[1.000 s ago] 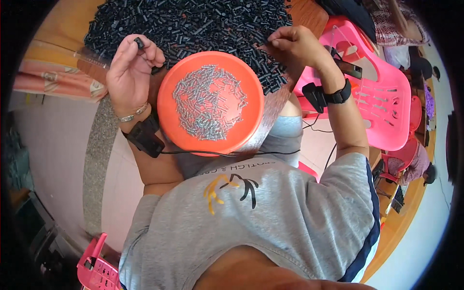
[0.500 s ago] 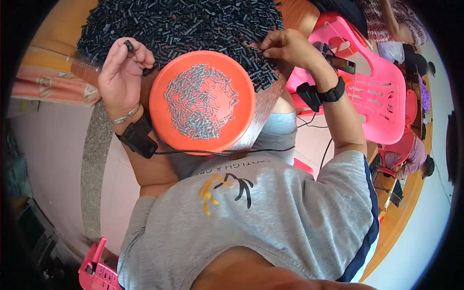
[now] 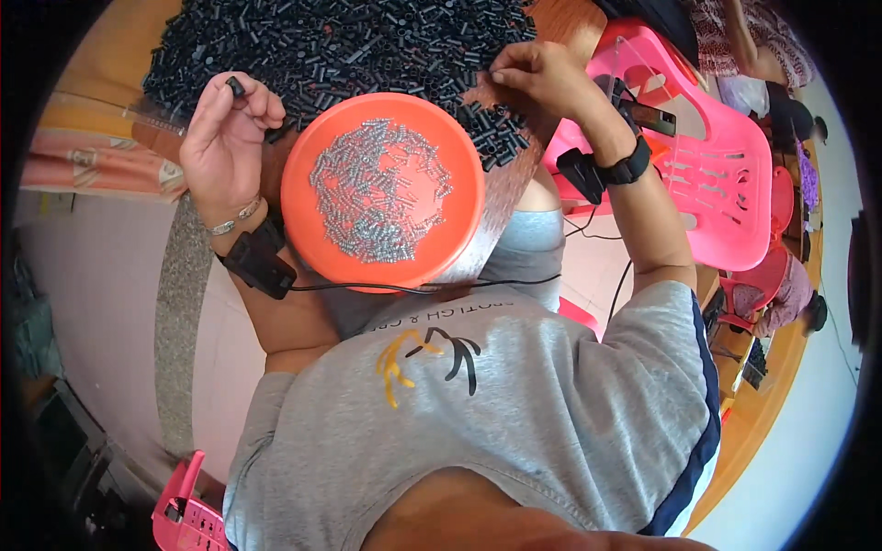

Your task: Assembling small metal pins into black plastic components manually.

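My left hand (image 3: pixel 220 147) is raised at the left of the basin, palm turned up. Its thumb and forefinger pinch a small black plastic piece (image 3: pixel 235 87). Over the right edge of a heap of short black plastic tubes (image 3: pixel 367 50), my right hand (image 3: pixel 551 81) has thumb and fingertips drawn together; whatever lies between them is too small to make out. Between my hands, a round orange-red basin (image 3: pixel 457 225) holds a scattered layer of small silvery metal pieces (image 3: pixel 367 197), like screws or springs.
The heap covers much of the brown wooden table (image 3: pixel 514 179). A pink plastic chair (image 3: pixel 726 184) stands at the right, and another pink chair (image 3: pixel 188 514) at the lower left. A black cable (image 3: pixel 423 291) crosses before the basin. Other people sit far right.
My right hand has moved slightly up and away from me at the heap's edge, where a patch of table now shows. My left hand has shifted a little left, still pinching the black piece.
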`<control>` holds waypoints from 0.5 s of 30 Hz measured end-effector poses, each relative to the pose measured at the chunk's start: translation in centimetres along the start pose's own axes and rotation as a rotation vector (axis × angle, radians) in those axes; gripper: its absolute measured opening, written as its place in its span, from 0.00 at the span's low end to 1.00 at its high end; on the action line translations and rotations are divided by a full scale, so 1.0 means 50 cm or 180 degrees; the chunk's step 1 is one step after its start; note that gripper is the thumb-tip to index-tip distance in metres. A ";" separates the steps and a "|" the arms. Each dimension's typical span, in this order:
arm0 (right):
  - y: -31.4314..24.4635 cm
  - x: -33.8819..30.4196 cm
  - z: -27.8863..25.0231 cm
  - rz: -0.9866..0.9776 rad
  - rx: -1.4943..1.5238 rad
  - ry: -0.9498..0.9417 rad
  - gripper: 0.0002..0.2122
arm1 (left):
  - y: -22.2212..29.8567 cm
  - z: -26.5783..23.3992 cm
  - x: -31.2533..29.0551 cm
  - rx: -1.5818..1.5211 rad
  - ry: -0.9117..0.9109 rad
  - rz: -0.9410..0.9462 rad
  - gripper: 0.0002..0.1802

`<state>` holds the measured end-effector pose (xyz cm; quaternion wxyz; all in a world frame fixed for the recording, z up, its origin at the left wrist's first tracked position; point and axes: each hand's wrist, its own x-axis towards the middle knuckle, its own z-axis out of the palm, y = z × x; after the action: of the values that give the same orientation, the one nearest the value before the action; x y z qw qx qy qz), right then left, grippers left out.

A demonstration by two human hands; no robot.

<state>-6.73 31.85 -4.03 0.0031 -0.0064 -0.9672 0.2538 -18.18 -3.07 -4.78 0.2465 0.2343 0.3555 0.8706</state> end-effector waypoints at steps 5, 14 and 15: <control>-0.013 -0.001 0.014 0.0030 0.1107 -0.0441 0.05 | -0.001 -0.004 -0.001 -0.0010 0.0008 0.0009 0.11; -0.023 0.034 0.008 -0.0432 0.0102 -0.0117 0.13 | 0.001 -0.009 -0.001 -0.0004 0.0034 -0.0003 0.12; -0.017 0.033 0.005 -0.0560 0.0108 0.0032 0.12 | 0.000 -0.010 -0.001 -0.0013 0.0030 -0.0006 0.12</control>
<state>-8.38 31.00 -3.84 0.0304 0.0773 -0.9596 0.2689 -18.44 -3.38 -5.11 0.2461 0.2293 0.3550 0.8722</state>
